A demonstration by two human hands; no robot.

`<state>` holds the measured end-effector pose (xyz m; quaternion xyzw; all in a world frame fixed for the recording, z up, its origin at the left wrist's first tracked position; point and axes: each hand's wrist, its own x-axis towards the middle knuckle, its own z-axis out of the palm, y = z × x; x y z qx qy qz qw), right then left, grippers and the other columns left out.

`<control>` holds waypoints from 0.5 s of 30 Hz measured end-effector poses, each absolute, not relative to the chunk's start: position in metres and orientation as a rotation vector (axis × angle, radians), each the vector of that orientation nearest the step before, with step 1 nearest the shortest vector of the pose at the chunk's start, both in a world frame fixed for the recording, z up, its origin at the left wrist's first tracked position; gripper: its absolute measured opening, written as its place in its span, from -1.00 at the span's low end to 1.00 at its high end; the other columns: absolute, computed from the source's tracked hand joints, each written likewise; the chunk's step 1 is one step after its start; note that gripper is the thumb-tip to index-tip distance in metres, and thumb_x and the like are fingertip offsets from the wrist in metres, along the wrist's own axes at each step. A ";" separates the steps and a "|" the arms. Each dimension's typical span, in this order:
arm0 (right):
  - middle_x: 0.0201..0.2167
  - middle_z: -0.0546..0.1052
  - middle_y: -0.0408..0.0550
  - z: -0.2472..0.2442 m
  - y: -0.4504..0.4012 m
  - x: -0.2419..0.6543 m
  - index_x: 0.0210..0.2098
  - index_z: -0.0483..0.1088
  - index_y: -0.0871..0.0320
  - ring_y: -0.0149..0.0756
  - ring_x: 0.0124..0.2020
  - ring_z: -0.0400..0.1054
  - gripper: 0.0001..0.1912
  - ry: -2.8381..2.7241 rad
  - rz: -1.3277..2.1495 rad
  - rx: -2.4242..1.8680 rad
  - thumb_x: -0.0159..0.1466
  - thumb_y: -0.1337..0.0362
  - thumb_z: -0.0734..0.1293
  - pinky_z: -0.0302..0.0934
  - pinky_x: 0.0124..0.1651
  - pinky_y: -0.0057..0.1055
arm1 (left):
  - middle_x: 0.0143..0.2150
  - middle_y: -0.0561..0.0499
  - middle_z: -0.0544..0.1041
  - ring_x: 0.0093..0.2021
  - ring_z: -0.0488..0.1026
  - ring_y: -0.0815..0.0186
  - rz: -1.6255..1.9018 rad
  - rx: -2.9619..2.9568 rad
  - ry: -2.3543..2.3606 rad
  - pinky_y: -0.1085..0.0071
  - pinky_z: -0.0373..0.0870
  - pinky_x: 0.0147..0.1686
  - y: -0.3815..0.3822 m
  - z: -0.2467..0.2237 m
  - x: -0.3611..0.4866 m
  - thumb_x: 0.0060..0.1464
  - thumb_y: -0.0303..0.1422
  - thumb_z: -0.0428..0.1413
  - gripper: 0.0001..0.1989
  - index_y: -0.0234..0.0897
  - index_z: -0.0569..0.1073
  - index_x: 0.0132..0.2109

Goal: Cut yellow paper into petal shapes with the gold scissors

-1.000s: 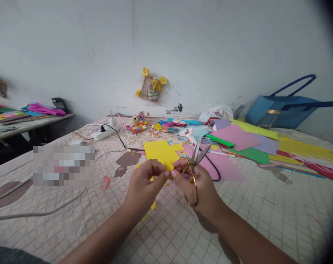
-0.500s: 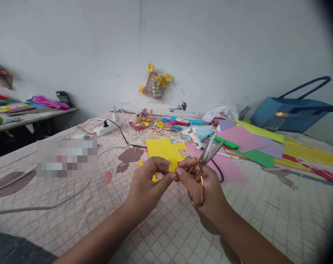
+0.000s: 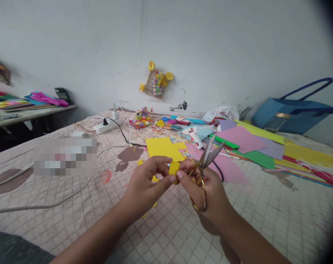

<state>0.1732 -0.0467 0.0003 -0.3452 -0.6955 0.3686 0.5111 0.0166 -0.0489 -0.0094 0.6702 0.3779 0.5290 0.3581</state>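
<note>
A small curved yellow paper piece is pinched between both hands over the table. My left hand grips its left side with thumb and fingers. The thumb and fingers of my right hand press on its right side. Gold-handled scissors hang on my right hand, their blades apart and pointing up and away. Just beyond the hands lies a larger yellow sheet with a cut edge. Small yellow scraps lie partly hidden behind and below my left hand.
A white glue gun lies behind the scissors. Coloured sheets and a blue bag are at the right. A power strip with cables stands at the back left, and a blurred patch covers something at the left.
The small yellow piece has turned and now looks curved rather than flat. The scissors have tilted slightly in my right hand. More yellow scraps show below my left hand.
</note>
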 end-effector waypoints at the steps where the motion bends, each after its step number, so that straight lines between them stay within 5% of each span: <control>1: -0.48 0.39 -0.26 0.000 -0.047 0.173 -0.40 0.31 0.10 -0.48 -0.43 0.29 -0.91 -1.682 0.875 -0.824 0.23 0.39 0.24 0.17 -0.35 -0.56 | -0.39 0.06 0.41 -0.35 0.40 0.36 1.355 1.691 0.946 0.39 0.34 -0.33 -0.048 -0.009 0.016 -0.02 -0.35 0.16 -0.71 -0.21 0.36 -0.10; 15: -0.45 0.39 -0.21 0.001 -0.049 0.174 -0.35 0.31 0.11 -0.41 -0.40 0.28 -0.95 -1.708 0.822 -0.899 0.23 0.36 0.23 0.18 -0.33 -0.47 | -0.47 0.09 0.43 -0.41 0.38 0.44 1.377 1.337 0.855 0.50 0.34 -0.37 -0.047 -0.004 0.017 0.00 -0.42 0.09 -0.83 -0.26 0.47 -0.20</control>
